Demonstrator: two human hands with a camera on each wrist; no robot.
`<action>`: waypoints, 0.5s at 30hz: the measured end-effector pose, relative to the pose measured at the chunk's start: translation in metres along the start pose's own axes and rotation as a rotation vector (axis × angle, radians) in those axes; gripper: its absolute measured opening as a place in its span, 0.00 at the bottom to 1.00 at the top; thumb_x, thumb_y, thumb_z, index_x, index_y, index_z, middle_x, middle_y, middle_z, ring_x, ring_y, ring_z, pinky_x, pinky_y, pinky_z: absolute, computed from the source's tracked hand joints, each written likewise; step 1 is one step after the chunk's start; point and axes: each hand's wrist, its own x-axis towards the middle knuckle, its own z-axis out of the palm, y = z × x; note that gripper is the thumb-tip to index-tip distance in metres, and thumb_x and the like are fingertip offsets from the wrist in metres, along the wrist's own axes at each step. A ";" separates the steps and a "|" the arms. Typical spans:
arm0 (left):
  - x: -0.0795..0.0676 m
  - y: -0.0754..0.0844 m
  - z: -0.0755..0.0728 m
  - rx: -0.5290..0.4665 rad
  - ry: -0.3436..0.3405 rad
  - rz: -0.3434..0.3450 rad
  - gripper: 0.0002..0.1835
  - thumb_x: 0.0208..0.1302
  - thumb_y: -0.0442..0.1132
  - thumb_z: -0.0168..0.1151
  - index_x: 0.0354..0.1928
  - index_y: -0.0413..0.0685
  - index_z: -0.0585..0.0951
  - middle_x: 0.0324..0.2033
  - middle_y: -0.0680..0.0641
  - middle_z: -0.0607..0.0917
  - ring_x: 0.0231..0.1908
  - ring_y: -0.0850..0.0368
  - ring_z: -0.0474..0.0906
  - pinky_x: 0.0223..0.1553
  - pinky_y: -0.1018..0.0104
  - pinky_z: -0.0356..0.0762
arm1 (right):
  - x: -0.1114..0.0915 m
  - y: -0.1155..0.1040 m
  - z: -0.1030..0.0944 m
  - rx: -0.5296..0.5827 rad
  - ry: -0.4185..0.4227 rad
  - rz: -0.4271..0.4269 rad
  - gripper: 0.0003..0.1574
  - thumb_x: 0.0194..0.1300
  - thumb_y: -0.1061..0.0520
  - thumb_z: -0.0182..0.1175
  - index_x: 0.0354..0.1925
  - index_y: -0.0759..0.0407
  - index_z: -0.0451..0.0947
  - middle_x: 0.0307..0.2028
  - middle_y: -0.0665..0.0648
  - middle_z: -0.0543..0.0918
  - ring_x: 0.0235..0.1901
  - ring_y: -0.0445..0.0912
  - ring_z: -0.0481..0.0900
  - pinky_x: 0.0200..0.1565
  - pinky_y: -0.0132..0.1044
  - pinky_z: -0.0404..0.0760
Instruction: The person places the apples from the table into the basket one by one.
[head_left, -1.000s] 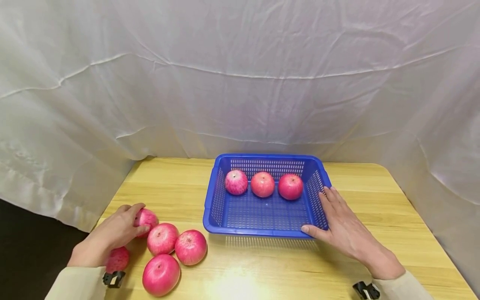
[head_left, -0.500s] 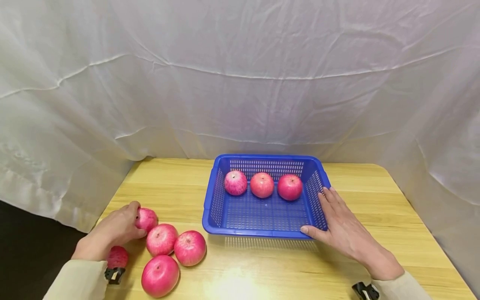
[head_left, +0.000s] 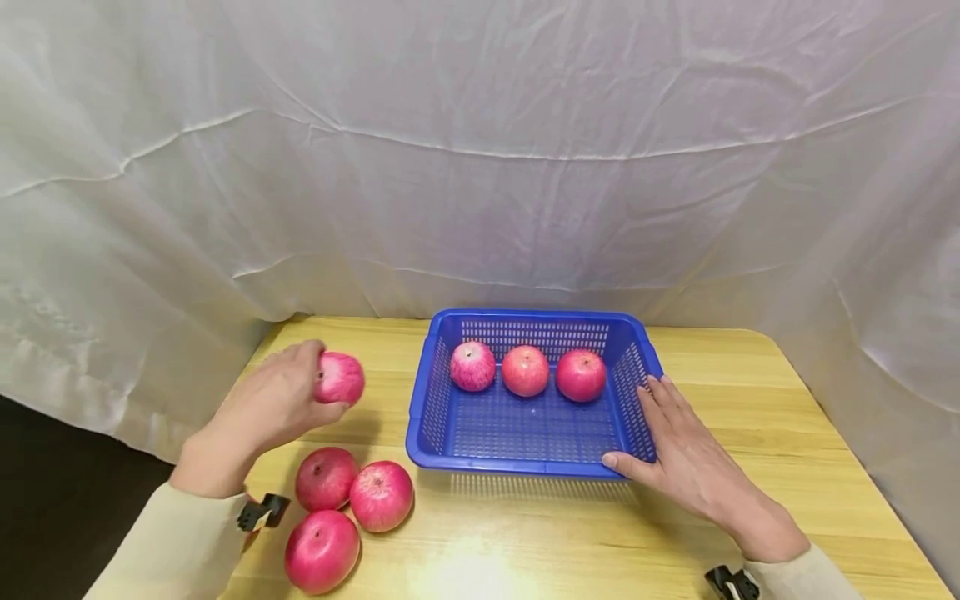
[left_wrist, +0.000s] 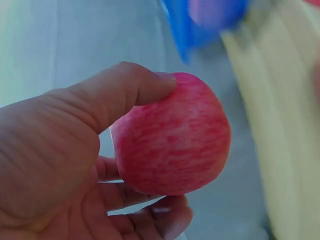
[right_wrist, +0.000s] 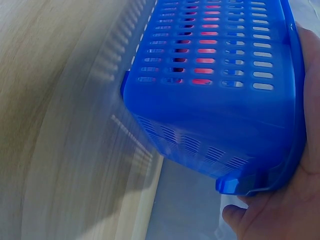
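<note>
My left hand [head_left: 270, 400] grips a red streaked apple [head_left: 342, 379] above the table, left of the basket. In the left wrist view the thumb presses one side of this apple [left_wrist: 175, 140] while the fingers curl under the other. A blue plastic basket [head_left: 517, 465] holds three apples in a row along its back: a streaked one [head_left: 472, 367], a paler one [head_left: 525, 371] and a deep red one [head_left: 581, 375]. My right hand [head_left: 693, 458] rests on the basket's front right corner, fingers straight along the side rim, thumb at the front rim.
Three apples sit close together on the wooden table [head_left: 525, 542]: one at the back [head_left: 326, 479], one to the right [head_left: 381, 496], one in front [head_left: 322, 552]. My left wrist almost hides another. A pale cloth [head_left: 480, 167] hangs behind the table and at its sides.
My left hand has lifted the apple off the table and carried it up and right, toward the basket. The right hand and basket stay in place.
</note>
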 end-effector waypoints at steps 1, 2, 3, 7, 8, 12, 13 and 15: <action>0.005 0.011 -0.003 0.001 -0.001 0.032 0.38 0.54 0.49 0.80 0.56 0.30 0.72 0.41 0.37 0.82 0.40 0.39 0.79 0.47 0.42 0.81 | 0.000 0.000 0.000 0.000 0.000 0.001 0.74 0.65 0.22 0.63 0.81 0.73 0.49 0.82 0.76 0.47 0.81 0.72 0.45 0.74 0.72 0.58; 0.010 0.022 -0.004 0.001 -0.007 0.062 0.38 0.54 0.49 0.79 0.57 0.31 0.73 0.43 0.36 0.82 0.42 0.39 0.79 0.50 0.41 0.81 | 0.000 0.000 0.000 0.001 0.001 0.002 0.74 0.65 0.22 0.63 0.81 0.73 0.49 0.82 0.76 0.47 0.81 0.72 0.45 0.74 0.72 0.58; 0.015 0.033 -0.006 -0.002 -0.023 0.091 0.38 0.55 0.49 0.79 0.58 0.31 0.72 0.45 0.36 0.83 0.44 0.38 0.80 0.52 0.41 0.81 | 0.000 0.000 0.000 0.000 0.004 0.000 0.74 0.65 0.22 0.63 0.81 0.73 0.49 0.82 0.76 0.48 0.81 0.72 0.45 0.74 0.72 0.58; 0.038 0.074 -0.005 0.007 -0.115 0.201 0.34 0.57 0.49 0.78 0.57 0.34 0.74 0.42 0.41 0.82 0.46 0.42 0.80 0.56 0.44 0.81 | 0.000 0.000 0.000 -0.001 0.009 -0.004 0.74 0.64 0.22 0.63 0.81 0.73 0.49 0.81 0.76 0.48 0.81 0.72 0.46 0.74 0.71 0.58; 0.043 0.084 -0.003 0.016 -0.141 0.228 0.34 0.57 0.50 0.78 0.55 0.35 0.74 0.41 0.43 0.82 0.45 0.44 0.80 0.55 0.46 0.81 | 0.000 0.000 0.000 0.000 0.010 -0.006 0.74 0.64 0.22 0.63 0.81 0.73 0.49 0.81 0.76 0.48 0.81 0.72 0.46 0.74 0.71 0.58; 0.065 0.119 0.012 0.057 -0.251 0.307 0.34 0.56 0.53 0.79 0.54 0.36 0.74 0.40 0.45 0.80 0.44 0.46 0.80 0.55 0.49 0.82 | -0.001 0.000 0.002 0.002 0.018 -0.012 0.74 0.65 0.23 0.64 0.81 0.74 0.49 0.81 0.76 0.48 0.81 0.72 0.46 0.74 0.71 0.58; 0.070 0.126 0.017 0.067 -0.277 0.318 0.35 0.55 0.53 0.79 0.55 0.36 0.75 0.41 0.44 0.81 0.45 0.46 0.81 0.56 0.50 0.82 | -0.001 0.000 0.002 0.004 0.019 -0.013 0.74 0.65 0.23 0.64 0.81 0.74 0.49 0.81 0.76 0.48 0.81 0.72 0.46 0.74 0.71 0.58; 0.080 0.136 0.027 0.092 -0.329 0.321 0.37 0.56 0.54 0.79 0.57 0.36 0.75 0.45 0.42 0.82 0.48 0.45 0.81 0.59 0.51 0.82 | -0.001 0.000 0.002 0.005 0.024 -0.016 0.74 0.65 0.23 0.64 0.81 0.74 0.49 0.81 0.76 0.49 0.81 0.72 0.46 0.74 0.71 0.58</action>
